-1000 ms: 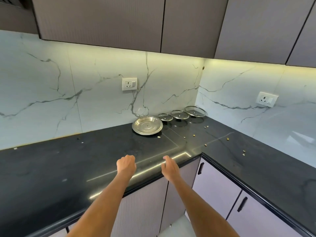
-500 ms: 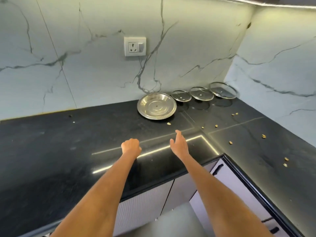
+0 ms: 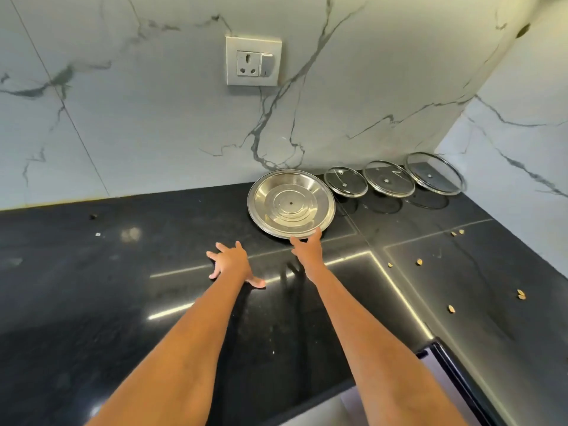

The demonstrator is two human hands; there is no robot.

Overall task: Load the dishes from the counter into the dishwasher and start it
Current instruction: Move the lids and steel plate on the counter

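Observation:
A round steel plate (image 3: 290, 204) lies on the black counter (image 3: 123, 287) against the marble wall. Right of it, three glass lids (image 3: 386, 178) lean in a row toward the corner. My right hand (image 3: 307, 248) reaches forward with straight fingers, and its fingertips touch the plate's near rim. My left hand (image 3: 232, 264) rests flat on the counter, fingers spread, a little left of and nearer than the plate. Neither hand holds anything. No dishwasher is in view.
Small yellowish crumbs or shells (image 3: 419, 261) lie scattered over the counter's right part. A wall socket (image 3: 253, 60) sits above the plate. The counter turns a corner at the right, with a cabinet front (image 3: 442, 370) below its edge.
Both hands moved forward over the counter. The left hand opened from a fist and settled flat. The right hand reached the plate's rim. The view came closer to the wall.

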